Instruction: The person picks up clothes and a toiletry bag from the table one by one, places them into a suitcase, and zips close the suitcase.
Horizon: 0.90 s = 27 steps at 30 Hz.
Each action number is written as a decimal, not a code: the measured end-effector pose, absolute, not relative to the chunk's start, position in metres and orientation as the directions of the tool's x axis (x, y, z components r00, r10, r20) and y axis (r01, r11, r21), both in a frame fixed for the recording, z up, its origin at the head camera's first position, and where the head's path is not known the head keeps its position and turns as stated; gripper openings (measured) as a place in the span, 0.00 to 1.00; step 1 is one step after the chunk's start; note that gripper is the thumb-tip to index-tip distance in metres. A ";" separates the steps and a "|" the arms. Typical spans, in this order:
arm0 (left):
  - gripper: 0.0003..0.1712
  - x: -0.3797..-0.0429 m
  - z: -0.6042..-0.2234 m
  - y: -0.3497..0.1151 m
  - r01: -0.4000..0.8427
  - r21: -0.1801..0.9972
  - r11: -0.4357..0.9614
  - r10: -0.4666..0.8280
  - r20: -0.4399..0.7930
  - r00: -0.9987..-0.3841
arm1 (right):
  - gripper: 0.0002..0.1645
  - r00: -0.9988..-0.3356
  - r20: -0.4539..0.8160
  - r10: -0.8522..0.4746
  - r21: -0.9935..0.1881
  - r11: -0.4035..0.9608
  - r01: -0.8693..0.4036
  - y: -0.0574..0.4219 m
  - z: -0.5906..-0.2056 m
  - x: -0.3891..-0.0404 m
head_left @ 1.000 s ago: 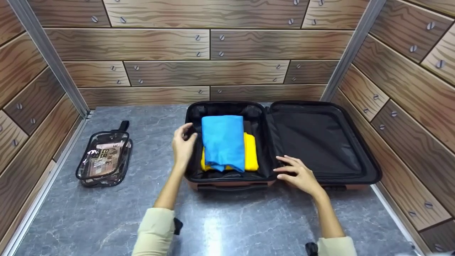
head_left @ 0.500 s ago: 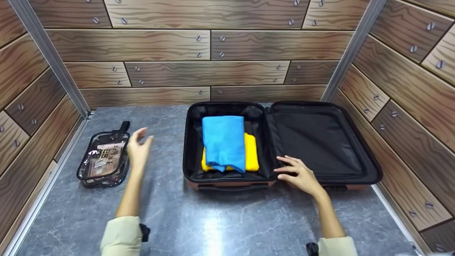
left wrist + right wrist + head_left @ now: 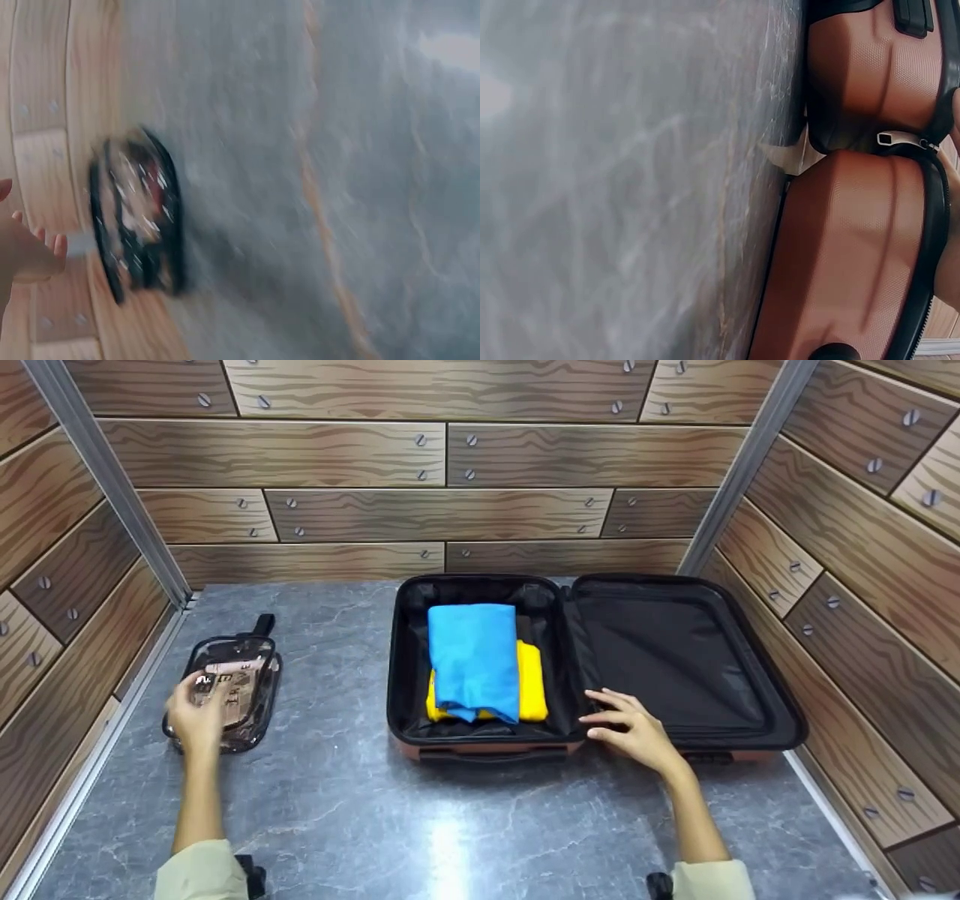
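Note:
My left hand (image 3: 196,718) is over the near left part of a clear travel pouch (image 3: 241,718) with black trim, its fingers spread and loosely bent. The left wrist view is blurred, but a gap shows there between the fingers and the pouch (image 3: 139,217). Through the clear plastic I see a printed pinkish item, partly hidden by the hand. On the right, my right hand (image 3: 634,733) lies with relaxed fingers at the near hinge side of an open suitcase (image 3: 480,748); whether the fingertips touch it I cannot tell. Its brown shell (image 3: 855,247) fills the right wrist view's right side.
A folded blue cloth (image 3: 474,656) lies on a folded yellow cloth (image 3: 532,682) in the suitcase's left half. The black-lined right half (image 3: 667,660) lies flat. Wood-print walls (image 3: 360,514) border the grey marbled surface (image 3: 330,787) at the back and sides.
My left hand has moved left from the suitcase's left edge, across the grey surface, to above the clear pouch. The right hand, the suitcase and the cloths have stayed put.

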<state>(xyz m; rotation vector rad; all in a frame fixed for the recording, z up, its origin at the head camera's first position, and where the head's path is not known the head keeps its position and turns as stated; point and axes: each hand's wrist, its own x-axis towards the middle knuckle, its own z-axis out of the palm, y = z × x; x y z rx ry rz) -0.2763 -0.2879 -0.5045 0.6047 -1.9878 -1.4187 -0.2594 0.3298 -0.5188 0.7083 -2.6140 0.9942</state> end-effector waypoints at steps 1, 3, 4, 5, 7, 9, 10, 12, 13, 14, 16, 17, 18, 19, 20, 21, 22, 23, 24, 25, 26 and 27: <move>0.27 -0.274 -0.508 -0.294 -0.043 0.949 0.313 -0.686 0.195 -0.701 | 0.13 -0.847 0.398 -0.353 -0.550 0.647 -0.528 0.330 -0.519 -0.259; 0.30 -0.268 -0.514 -0.306 -0.097 0.954 0.282 -0.708 0.139 -0.693 | 0.13 -0.845 0.397 -0.359 -0.549 0.645 -0.532 0.329 -0.518 -0.259; 0.32 -0.266 -0.517 -0.311 -0.122 0.956 0.267 -0.714 0.111 -0.691 | 0.13 -0.845 0.395 -0.360 -0.551 0.643 -0.531 0.330 -0.518 -0.259; 0.33 -0.264 -0.520 -0.315 -0.148 0.956 0.255 -0.715 0.083 -0.694 | 0.13 -0.844 0.395 -0.363 -0.549 0.643 -0.534 0.330 -0.518 -0.259; 0.36 -0.260 -0.526 -0.321 -0.189 0.956 0.223 -0.704 0.024 -0.710 | 0.13 -0.844 0.394 -0.364 -0.548 0.644 -0.534 0.330 -0.518 -0.259; 0.38 -0.258 -0.532 -0.325 -0.211 0.954 0.214 -0.681 -0.009 -0.732 | 0.13 -0.846 0.391 -0.364 -0.549 0.645 -0.531 0.331 -0.519 -0.260; 0.39 -0.257 -0.535 -0.327 -0.215 0.954 0.210 -0.667 -0.021 -0.745 | 0.13 -0.847 0.389 -0.364 -0.550 0.646 -0.530 0.331 -0.519 -0.260; 0.39 -0.256 -0.541 -0.329 -0.227 0.954 0.198 -0.638 -0.051 -0.768 | 0.13 -0.849 0.384 -0.363 -0.553 0.646 -0.526 0.330 -0.519 -0.260; 0.39 -0.257 -0.542 -0.330 -0.233 0.951 0.201 -0.625 -0.059 -0.778 | 0.14 -0.851 0.381 -0.361 -0.556 0.646 -0.523 0.331 -0.519 -0.260; 0.39 -0.257 -0.544 -0.330 -0.241 0.949 0.203 -0.612 -0.069 -0.788 | 0.14 -0.852 0.380 -0.360 -0.557 0.647 -0.521 0.331 -0.518 -0.260; 0.39 -0.258 -0.547 -0.330 -0.245 0.950 0.195 -0.590 -0.086 -0.803 | 0.14 -0.853 0.377 -0.360 -0.558 0.647 -0.519 0.330 -0.517 -0.259; 0.39 -0.258 -0.549 -0.331 -0.246 0.951 0.190 -0.581 -0.093 -0.809 | 0.14 -0.854 0.376 -0.361 -0.558 0.647 -0.519 0.330 -0.517 -0.259; 0.39 -0.259 -0.550 -0.331 -0.243 0.952 0.187 -0.573 -0.095 -0.814 | 0.14 -0.853 0.375 -0.362 -0.559 0.646 -0.520 0.330 -0.517 -0.259; 0.39 -0.258 -0.551 -0.331 -0.242 0.953 0.181 -0.568 -0.099 -0.817 | 0.14 -0.854 0.373 -0.362 -0.561 0.646 -0.518 0.330 -0.517 -0.259; 0.39 -0.258 -0.551 -0.331 -0.239 0.956 0.171 -0.564 -0.104 -0.819 | 0.14 -0.855 0.372 -0.362 -0.562 0.645 -0.518 0.330 -0.517 -0.259; 0.39 -0.258 -0.552 -0.331 -0.237 0.958 0.161 -0.561 -0.108 -0.820 | 0.14 -0.856 0.370 -0.360 -0.564 0.645 -0.515 0.330 -0.517 -0.259; 0.39 -0.258 -0.552 -0.331 -0.237 0.959 0.153 -0.562 -0.113 -0.820 | 0.14 -0.860 0.365 -0.358 -0.569 0.646 -0.510 0.330 -0.517 -0.259; 0.40 -0.258 -0.552 -0.330 -0.242 0.958 0.152 -0.566 -0.116 -0.816 | 0.14 -0.861 0.363 -0.356 -0.570 0.647 -0.507 0.331 -0.517 -0.258; 0.40 -0.258 -0.552 -0.330 -0.247 0.957 0.154 -0.573 -0.117 -0.811 | 0.13 -0.863 0.362 -0.354 -0.571 0.647 -0.505 0.331 -0.517 -0.258; 0.40 -0.258 -0.552 -0.330 -0.254 0.954 0.157 -0.583 -0.118 -0.804 | 0.13 -0.864 0.361 -0.352 -0.571 0.649 -0.503 0.331 -0.517 -0.259; 0.40 -0.258 -0.552 -0.330 -0.262 0.951 0.163 -0.595 -0.117 -0.795 | 0.13 -0.863 0.361 -0.353 -0.569 0.650 -0.503 0.330 -0.517 -0.259; 0.41 -0.258 -0.552 -0.330 -0.273 0.947 0.170 -0.610 -0.116 -0.784 | 0.13 -0.863 0.361 -0.354 -0.568 0.650 -0.505 0.330 -0.517 -0.259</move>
